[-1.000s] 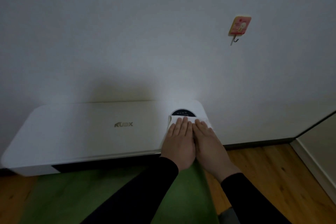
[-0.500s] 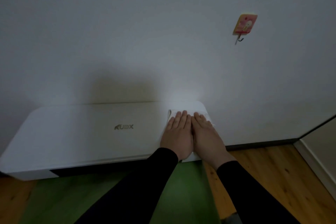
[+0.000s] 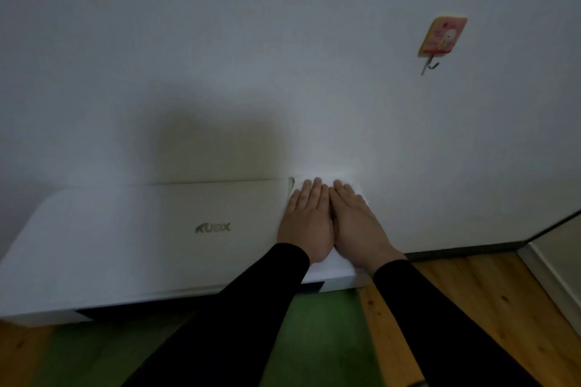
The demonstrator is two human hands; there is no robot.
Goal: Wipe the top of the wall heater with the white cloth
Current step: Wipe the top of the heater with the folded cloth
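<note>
We have both hands flat on the white cloth (image 3: 333, 264), side by side with their inner edges touching, at the right end of the wall heater (image 3: 125, 239). The left hand (image 3: 306, 223) and the right hand (image 3: 353, 226) lie with fingers straight and close together, pointing toward twelve o'clock at the wall (image 3: 220, 56); neither curls round the cloth. We judge that flat palms suit the job: they spread the pressure over the folded cloth and let it slide along the top without bunching. Little of the cloth shows, a strip past the fingertips, an edge at the right hand's three o'clock side and a patch below the wrists, so we cannot tell its full outline.

The heater is a long, low white casing with a gold "KUBX" logo (image 3: 213, 227) at about nine o'clock from our hands. Its top looks smooth and hard, so the cloth should glide easily. Most of that top stretches away toward nine o'clock, and we take the wiping there as still to do.

The room is dim. A shadow (image 3: 213, 138) falls on the wall above the heater's middle. At about one o'clock from the hands, well apart and higher up, a pink and yellow adhesive hook (image 3: 441, 36) sticks to the wall. Below the heater we see a green mat (image 3: 314, 339) on a wooden floor (image 3: 490, 298), and a dark skirting board (image 3: 465, 251) running toward three o'clock.
</note>
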